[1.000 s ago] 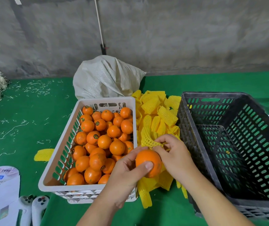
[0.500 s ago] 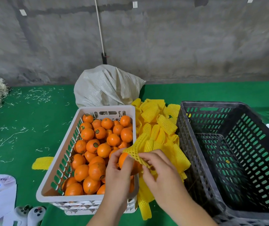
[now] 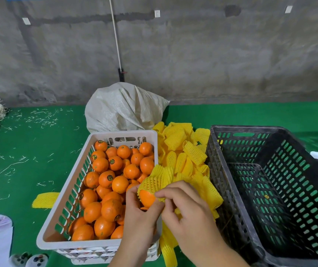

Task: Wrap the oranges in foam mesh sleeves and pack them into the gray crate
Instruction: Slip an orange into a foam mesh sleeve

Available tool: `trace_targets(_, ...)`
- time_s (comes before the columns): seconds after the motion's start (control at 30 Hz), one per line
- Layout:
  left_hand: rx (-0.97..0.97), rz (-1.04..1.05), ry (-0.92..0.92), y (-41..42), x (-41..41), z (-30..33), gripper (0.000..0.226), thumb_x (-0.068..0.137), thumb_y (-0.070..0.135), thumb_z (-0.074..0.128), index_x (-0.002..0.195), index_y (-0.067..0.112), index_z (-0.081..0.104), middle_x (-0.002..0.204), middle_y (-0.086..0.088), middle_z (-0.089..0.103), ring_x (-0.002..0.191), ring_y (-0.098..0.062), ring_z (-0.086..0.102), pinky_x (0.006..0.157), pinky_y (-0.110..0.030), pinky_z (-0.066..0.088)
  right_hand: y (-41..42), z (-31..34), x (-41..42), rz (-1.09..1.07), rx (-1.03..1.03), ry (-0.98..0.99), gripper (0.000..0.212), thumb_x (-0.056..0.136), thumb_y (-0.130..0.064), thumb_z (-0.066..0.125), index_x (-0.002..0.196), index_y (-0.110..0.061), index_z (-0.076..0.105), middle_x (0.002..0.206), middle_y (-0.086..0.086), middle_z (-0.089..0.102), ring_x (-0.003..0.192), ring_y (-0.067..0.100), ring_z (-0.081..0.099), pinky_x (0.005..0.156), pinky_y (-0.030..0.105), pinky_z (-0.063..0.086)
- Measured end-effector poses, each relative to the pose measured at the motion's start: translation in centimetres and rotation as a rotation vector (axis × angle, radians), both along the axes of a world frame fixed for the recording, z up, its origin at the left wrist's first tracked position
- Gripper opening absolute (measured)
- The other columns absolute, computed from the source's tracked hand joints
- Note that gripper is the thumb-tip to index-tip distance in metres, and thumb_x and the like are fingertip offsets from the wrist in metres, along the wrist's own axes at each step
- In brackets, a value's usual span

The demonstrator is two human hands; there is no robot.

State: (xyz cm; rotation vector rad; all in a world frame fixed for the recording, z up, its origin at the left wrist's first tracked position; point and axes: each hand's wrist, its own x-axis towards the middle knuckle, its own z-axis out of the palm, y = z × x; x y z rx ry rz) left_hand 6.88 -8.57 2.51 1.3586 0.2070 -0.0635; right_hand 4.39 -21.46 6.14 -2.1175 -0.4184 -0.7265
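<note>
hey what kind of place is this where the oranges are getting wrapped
Probably a small fruit-packing workspace, perhaps a shed or warehouse: a white crate full of loose oranges, a pile of yellow foam mesh sleeves, an empty gray crate, all on green matting against a bare concrete wall.

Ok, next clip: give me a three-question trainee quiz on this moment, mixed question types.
1. True or false: the gray crate already holds wrapped oranges.
2. Which hand pulls the foam sleeve over the held orange? A) left B) right
3. Fill in: the loose oranges sit in the ___ crate.

Key: 1 false, no orange shows in it. 2 B, the right hand pinches the sleeve's edge; the left hand holds the orange. 3 white.
</note>
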Motion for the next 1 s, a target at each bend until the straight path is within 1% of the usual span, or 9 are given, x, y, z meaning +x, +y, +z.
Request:
trace_targets(0.03,-0.017,0.008,0.008,-0.1,0.1,0.1,0.051,0.084,0.016,0.085,0.124,0.026,0.055,0.107,-0.015,0.074,0.105,-0.039,0.072,0.092,-0.056,0.061,0.2,-0.1,-0.1,0.006,-0.017,-0.001,0.025,0.093,-0.014,0.056,0.111,-0.023,0.07,0.11,-0.012,0.059,0.103,0.006,0.057,0.084,0.016,0.047)
trace_targets(0.1,-0.13,-0.008,0.051,-0.3,-0.1,0.3,0.049,0.093,0.008,0.073,0.133,0.027,0.052,0.119,-0.022,0.07,0.112,-0.041,0.07,0.101,-0.062,0.055,0.2,-0.4,0.0,-0.025,-0.022,0.045,0.028,0.093,-0.021,0.059,0.12,-0.024,0.067,0.118,-0.012,0.053,0.113,0.007,0.053,0.093,0.017,0.045)
trace_targets(0.23,-0.451,-0.166,0.038,-0.4,-0.4,0.5,0.082,0.072,0.023,0.083,0.147,0.028,0.05,0.134,-0.026,0.064,0.109,-0.031,0.068,0.092,-0.047,0.056,-1.0,-0.8,0.5,-0.066,0.084,0.156,0.033,0.095,-0.019,0.061,0.128,-0.023,0.066,0.122,-0.013,0.051,0.115,0.003,0.054,0.091,0.021,0.048)
trace_targets(0.37,-0.222,-0.101,-0.021,-0.7,-0.3,0.8,0.074,0.078,0.036,0.09,0.142,0.022,0.055,0.116,-0.014,0.07,0.104,-0.027,0.071,0.093,-0.044,0.059,-1.9,-0.4,1.1,-0.129,0.001,0.038,0.022,0.094,-0.008,0.062,0.112,-0.014,0.073,0.108,-0.01,0.058,0.1,-0.005,0.056,0.08,0.011,0.046)
trace_targets(0.47,-0.15,-0.046,-0.028,-1.0,0.0,0.8,0.058,0.087,0.023,0.085,0.137,0.023,0.054,0.112,-0.014,0.075,0.103,-0.026,0.074,0.088,-0.039,0.062,-1.3,-0.5,0.6,-0.116,-0.019,-0.051,0.018,0.091,-0.002,0.065,0.105,-0.009,0.073,0.103,-0.004,0.06,0.096,-0.013,0.054,0.081,0.005,0.043)
trace_targets(0.57,-0.085,-0.028,-0.066,-1.3,0.0,1.0,0.065,0.081,0.021,0.088,0.134,0.028,0.052,0.11,-0.008,0.077,0.1,-0.023,0.075,0.087,-0.039,0.062,-1.1,-0.9,0.1,-0.121,-0.025,-0.155,0.018,0.093,-0.007,0.059,0.103,-0.007,0.073,0.104,-0.001,0.061,0.098,0.002,0.058,0.083,0.015,0.05)
trace_targets(0.73,-0.067,-0.018,-0.114,-2.1,-0.3,0.5,0.069,0.06,0.034,0.085,0.119,0.027,0.049,0.094,-0.01,0.071,0.078,-0.015,0.067,0.07,-0.026,0.059,-1.5,-1.1,0.2,-0.11,-0.017,-0.202,0.021,0.093,-0.014,0.058,0.113,-0.019,0.061,0.112,-0.003,0.055,0.102,0.019,0.06,0.086,0.03,0.052)
trace_targets(0.87,-0.3,-0.112,-0.115,-1.8,0.0,0.6,0.082,0.061,0.026,0.085,0.134,0.037,0.049,0.11,-0.01,0.071,0.09,-0.02,0.07,0.078,-0.033,0.059,-1.7,-1.4,0.5,-0.089,0.094,-0.025,0.031,0.095,-0.02,0.052,0.125,-0.021,0.059,0.123,-0.009,0.051,0.116,0.008,0.055,0.092,0.031,0.051)
trace_targets(1.0,-0.22,-0.079,-0.184,-1.3,0.1,1.0,0.067,0.078,0.018,0.082,0.137,0.037,0.056,0.123,-0.017,0.071,0.105,-0.029,0.072,0.089,-0.039,0.06,-2.6,-1.3,0.5,-0.125,0.029,-0.178,0.024,0.093,-0.007,0.054,0.111,-0.008,0.07,0.111,-0.002,0.057,0.102,0.012,0.06,0.085,0.026,0.053)
